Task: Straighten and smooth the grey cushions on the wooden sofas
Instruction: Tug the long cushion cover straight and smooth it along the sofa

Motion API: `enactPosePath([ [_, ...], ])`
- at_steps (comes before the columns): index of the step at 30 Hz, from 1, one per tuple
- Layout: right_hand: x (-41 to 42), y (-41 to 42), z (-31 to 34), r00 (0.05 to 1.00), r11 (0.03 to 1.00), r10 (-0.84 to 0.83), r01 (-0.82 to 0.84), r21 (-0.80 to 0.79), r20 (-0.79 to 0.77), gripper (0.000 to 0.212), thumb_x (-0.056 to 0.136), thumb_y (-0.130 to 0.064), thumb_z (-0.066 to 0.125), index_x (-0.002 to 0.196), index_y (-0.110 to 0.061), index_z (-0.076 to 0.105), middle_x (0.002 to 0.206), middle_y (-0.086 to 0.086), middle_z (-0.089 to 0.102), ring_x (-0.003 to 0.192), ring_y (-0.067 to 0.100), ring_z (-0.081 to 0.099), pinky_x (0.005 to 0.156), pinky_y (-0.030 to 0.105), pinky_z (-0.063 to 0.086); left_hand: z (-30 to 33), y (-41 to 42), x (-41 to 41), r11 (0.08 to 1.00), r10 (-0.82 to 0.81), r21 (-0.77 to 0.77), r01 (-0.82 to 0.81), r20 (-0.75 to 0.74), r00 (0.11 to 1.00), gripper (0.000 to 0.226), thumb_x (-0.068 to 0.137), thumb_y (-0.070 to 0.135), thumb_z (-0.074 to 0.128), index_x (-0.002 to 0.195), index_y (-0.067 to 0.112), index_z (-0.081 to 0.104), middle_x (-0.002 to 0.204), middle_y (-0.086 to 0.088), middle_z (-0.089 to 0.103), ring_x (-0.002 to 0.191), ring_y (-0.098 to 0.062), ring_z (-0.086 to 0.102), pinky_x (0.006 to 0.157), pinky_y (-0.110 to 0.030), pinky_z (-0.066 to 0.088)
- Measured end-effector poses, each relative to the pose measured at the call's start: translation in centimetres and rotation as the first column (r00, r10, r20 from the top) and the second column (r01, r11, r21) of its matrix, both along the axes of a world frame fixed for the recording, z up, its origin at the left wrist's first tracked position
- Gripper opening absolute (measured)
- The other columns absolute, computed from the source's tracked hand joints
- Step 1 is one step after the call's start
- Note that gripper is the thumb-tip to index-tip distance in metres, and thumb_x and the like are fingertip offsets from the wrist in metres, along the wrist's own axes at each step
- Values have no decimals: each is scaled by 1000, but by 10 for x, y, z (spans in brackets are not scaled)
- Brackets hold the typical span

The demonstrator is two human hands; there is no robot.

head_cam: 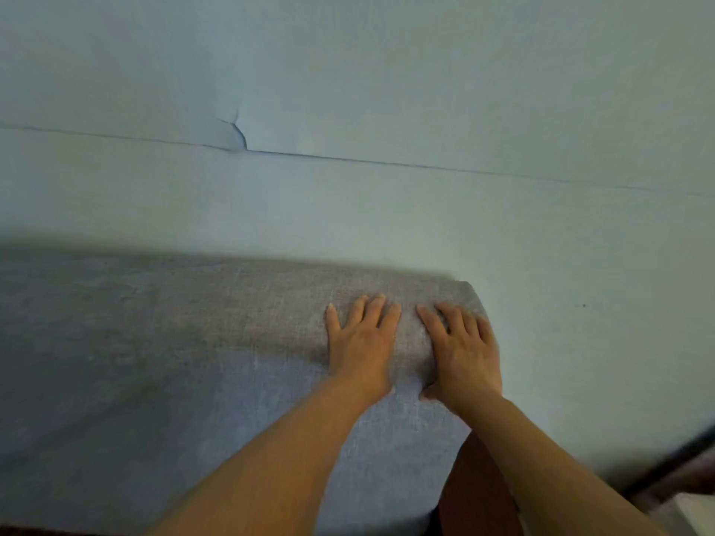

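A grey woven cushion [162, 365] fills the lower left of the view, its rounded top edge running along the wall. My left hand [361, 340] lies flat on the cushion near its upper right corner, fingers spread. My right hand [462, 352] rests right beside it on the corner itself, fingers over the top edge and thumb tucked against the cushion's side. Both palms press on the fabric. A strip of reddish-brown wooden sofa frame [474, 493] shows under the cushion's right end, between my forearms.
A pale blue wall [387, 90] stands directly behind the cushion, with a horizontal seam and a small tear [238, 135] in its covering. A dark edge [673, 470] crosses the bottom right corner.
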State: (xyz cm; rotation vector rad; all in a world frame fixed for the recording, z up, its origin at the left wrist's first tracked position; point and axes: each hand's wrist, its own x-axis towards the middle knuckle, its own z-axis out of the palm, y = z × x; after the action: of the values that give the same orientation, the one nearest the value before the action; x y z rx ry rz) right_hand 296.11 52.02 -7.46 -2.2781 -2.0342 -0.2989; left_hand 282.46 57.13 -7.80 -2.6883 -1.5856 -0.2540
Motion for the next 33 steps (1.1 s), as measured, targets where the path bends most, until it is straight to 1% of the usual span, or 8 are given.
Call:
enactPosePath([
  [4,-3,-5,-1,1000,1000,-27,27,5,13,123,47,-49,88,149,-27,23,151,7,26,140,27,22,116,43,14,-2,-7,-10,998,-64,-10,64,10,998,107,78,29,75,151,23,-3,159,2,-5,146,-22,-7,113,-56,-6],
  [7,-5,-7,0,998,998,-45,46,-38,33,122,55,-52,83,150,-29,11,153,4,15,142,25,14,117,41,10,0,-6,-21,991,-133,-13,133,-17,991,101,83,21,70,151,25,-6,159,5,-9,146,-18,-9,115,-50,-6],
  [10,-8,-10,5,996,993,-77,81,-84,46,119,63,-52,79,149,-28,1,153,4,7,142,26,8,117,42,8,8,-4,-38,988,-153,-38,150,-83,985,102,83,20,70,151,31,-6,159,7,-9,146,-17,-7,115,-49,-2],
  [14,-36,-16,14,993,977,-117,118,-179,18,117,69,-54,74,149,-21,-4,153,13,1,143,32,0,117,50,4,14,-7,-84,997,-33,-71,26,-111,993,103,81,32,72,151,31,-3,159,5,-8,146,-19,-5,115,-55,3],
  [19,-115,-9,9,999,985,43,-46,-165,-21,106,82,-54,63,150,-19,-10,156,13,-9,144,34,-8,113,58,-2,12,-10,-161,983,149,-91,-162,-137,979,100,84,33,68,151,34,-6,159,5,-11,146,-21,-8,114,-59,5],
  [24,-200,8,3,980,967,185,-194,-164,-66,103,84,-49,63,148,-32,-15,157,12,-16,142,39,-14,110,62,-9,12,3,-243,934,320,-114,-338,-152,935,99,84,39,67,149,38,-8,159,3,-14,146,-23,-11,112,-63,6],
  [28,-257,28,-1,977,966,203,-210,-149,-57,102,84,-51,62,147,-36,-18,157,8,-16,142,40,-16,109,62,-11,6,15,-286,943,304,-98,-317,-126,944,97,84,39,66,150,39,-5,159,5,-12,146,-21,-11,110,-64,2],
  [33,-280,48,-7,998,991,70,-69,-113,5,94,88,-55,54,146,-39,-17,159,4,-10,144,35,-10,112,57,-7,-4,30,-288,980,194,-46,-194,-16,981,93,86,34,64,150,36,-3,159,6,-8,146,-22,-9,112,-57,-6],
])
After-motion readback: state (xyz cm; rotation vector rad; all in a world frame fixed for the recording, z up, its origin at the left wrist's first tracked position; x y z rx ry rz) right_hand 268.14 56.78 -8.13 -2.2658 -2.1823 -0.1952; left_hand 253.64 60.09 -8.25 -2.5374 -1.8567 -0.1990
